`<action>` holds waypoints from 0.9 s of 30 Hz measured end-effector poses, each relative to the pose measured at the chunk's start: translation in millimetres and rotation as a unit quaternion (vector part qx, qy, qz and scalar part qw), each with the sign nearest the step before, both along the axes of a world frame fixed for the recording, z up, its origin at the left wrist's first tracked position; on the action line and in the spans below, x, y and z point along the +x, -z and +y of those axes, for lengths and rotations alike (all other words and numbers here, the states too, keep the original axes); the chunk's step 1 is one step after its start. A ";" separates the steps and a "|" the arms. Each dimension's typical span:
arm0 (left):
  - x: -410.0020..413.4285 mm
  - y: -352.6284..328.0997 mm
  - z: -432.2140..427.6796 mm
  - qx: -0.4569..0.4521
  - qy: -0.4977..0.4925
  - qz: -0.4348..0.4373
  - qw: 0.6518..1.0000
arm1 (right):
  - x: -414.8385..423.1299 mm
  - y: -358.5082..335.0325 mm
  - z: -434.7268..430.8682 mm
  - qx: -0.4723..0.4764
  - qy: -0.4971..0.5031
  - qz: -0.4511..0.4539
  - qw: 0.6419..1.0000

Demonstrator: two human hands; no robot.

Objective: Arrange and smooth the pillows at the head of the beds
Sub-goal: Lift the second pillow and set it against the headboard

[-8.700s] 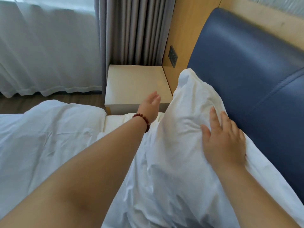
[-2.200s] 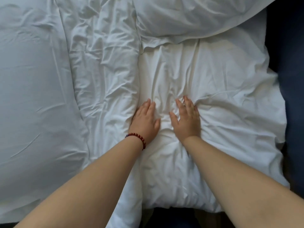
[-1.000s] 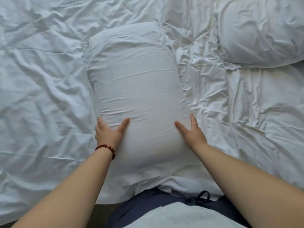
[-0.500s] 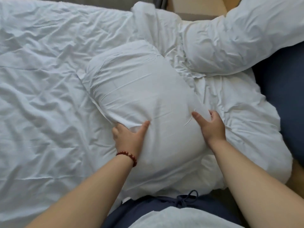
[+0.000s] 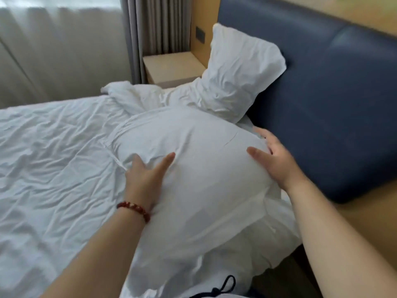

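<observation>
Flanking the pillow (image 5: 204, 168), left hand (image 5: 146, 179), right hand (image 5: 277, 162)

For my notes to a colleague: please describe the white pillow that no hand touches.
Find the padded dark blue headboard. A crumpled white pillow leans against its far end, beside the pale wooden nightstand. Unlike the smoother white pillow between the left hand and right hand, nothing holds it.
</observation>
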State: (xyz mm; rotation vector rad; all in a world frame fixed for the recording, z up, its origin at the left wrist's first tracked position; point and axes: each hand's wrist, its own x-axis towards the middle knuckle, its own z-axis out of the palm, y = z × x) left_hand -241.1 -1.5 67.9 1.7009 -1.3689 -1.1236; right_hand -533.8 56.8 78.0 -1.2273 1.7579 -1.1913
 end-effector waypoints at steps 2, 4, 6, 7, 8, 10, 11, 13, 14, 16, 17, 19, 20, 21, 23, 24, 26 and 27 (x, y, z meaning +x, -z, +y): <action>3.7 -22.9 -24.3 -0.019 0.042 0.006 0.999 | -4.0 -2.8 3.6 -0.053 -0.015 -0.026 0.998; 2.7 -42.2 -44.4 -0.029 0.079 0.003 0.996 | -5.3 -9.6 -1.0 -0.126 -0.026 0.000 0.992; -3.3 -54.5 -55.7 -0.031 0.112 -0.017 0.993 | -3.7 -17.9 -13.8 -0.167 -0.045 0.051 0.984; -4.4 -58.5 -59.3 -0.026 0.122 -0.032 0.992 | -1.9 -21.7 -22.4 -0.171 -0.046 0.074 0.981; -5.1 -63.6 -60.8 -0.017 0.129 -0.048 0.990 | 0.0 -24.2 -32.4 -0.173 -0.036 0.090 0.980; -11.1 -79.2 -57.5 -0.009 0.148 -0.102 0.984 | 4.8 -27.2 -51.3 -0.189 0.005 0.098 0.977; -16.0 -88.9 -50.9 -0.027 0.171 -0.141 0.975 | 8.1 -27.7 -60.1 -0.202 0.027 0.099 0.974; -31.5 -104.3 -27.7 -0.092 0.226 -0.218 0.945 | 17.1 -27.6 -77.3 -0.221 0.041 0.121 0.967; -40.7 -107.9 -14.1 -0.123 0.256 -0.268 0.921 | 22.8 -28.2 -86.1 -0.223 0.037 0.142 0.964; -51.5 -100.0 3.5 -0.158 0.276 -0.372 0.872 | 32.1 -30.2 -102.9 -0.216 0.026 0.176 0.960; -49.7 -89.1 5.1 -0.164 0.261 -0.405 0.861 | 35.7 -31.5 -109.8 -0.212 0.024 0.187 0.959; -36.1 -68.1 1.1 -0.164 0.193 -0.423 0.870 | 38.5 -35.4 -121.4 -0.214 0.027 0.199 0.956; -28.4 -60.6 -1.7 -0.165 0.157 -0.412 0.883 | 38.6 -37.6 -126.5 -0.218 0.028 0.202 0.954; -22.3 -55.3 -4.2 -0.173 0.131 -0.399 0.891 | 39.0 -39.6 -131.6 -0.221 0.028 0.204 0.953; -16.9 -53.0 -9.6 -0.203 0.114 -0.379 0.895 | 42.1 -44.7 -140.3 -0.230 0.022 0.211 0.950; -16.3 -56.4 -12.6 -0.213 0.117 -0.370 0.897 | 44.8 -47.1 -143.9 -0.233 0.020 0.212 0.949; -13.9 -69.3 -21.2 -0.230 0.123 -0.367 0.893 | 45.5 -51.8 -148.9 -0.230 0.017 0.196 0.953; -10.3 -75.4 -27.3 -0.233 0.127 -0.372 0.889 | 43.3 -54.0 -149.8 -0.233 0.014 0.182 0.955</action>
